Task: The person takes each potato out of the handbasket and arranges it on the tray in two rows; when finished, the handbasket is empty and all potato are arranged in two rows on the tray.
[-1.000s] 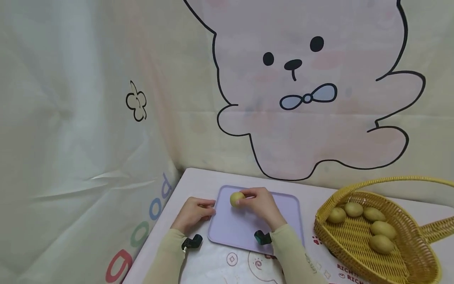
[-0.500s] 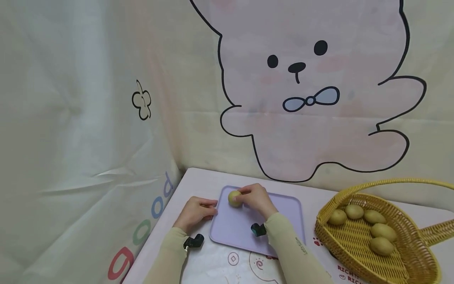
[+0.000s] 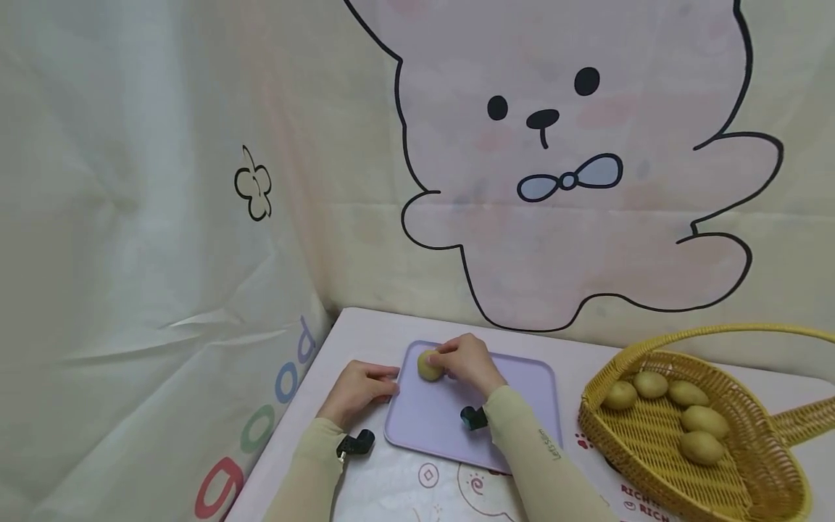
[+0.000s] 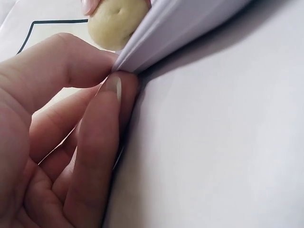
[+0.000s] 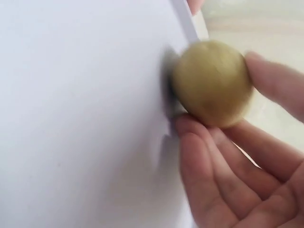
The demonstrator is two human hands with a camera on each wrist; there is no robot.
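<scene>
My right hand (image 3: 471,360) holds a small round yellow-brown potato (image 3: 430,365) between thumb and fingers, low over the left part of a lilac tray (image 3: 450,424). Up close in the right wrist view, the potato (image 5: 213,84) casts a dark shadow on the tray surface (image 5: 85,95) right beside it. At the tray's left edge my left hand (image 3: 359,389) pinches the rim. Its fingertips meet at the raised tray rim (image 4: 164,35) in the left wrist view, with the potato (image 4: 118,23) showing just beyond.
A yellow wicker basket (image 3: 770,482) with a tall handle stands to the right, with several potatoes (image 3: 704,422) inside. Printed cloth (image 3: 391,482) covers the table. Fabric walls rise behind the table and on its left, the back one bearing a bear drawing (image 3: 541,239).
My right hand has shifted slightly left and away from me with the potato, further into the tray's far left part. My left hand has stayed at the rim.
</scene>
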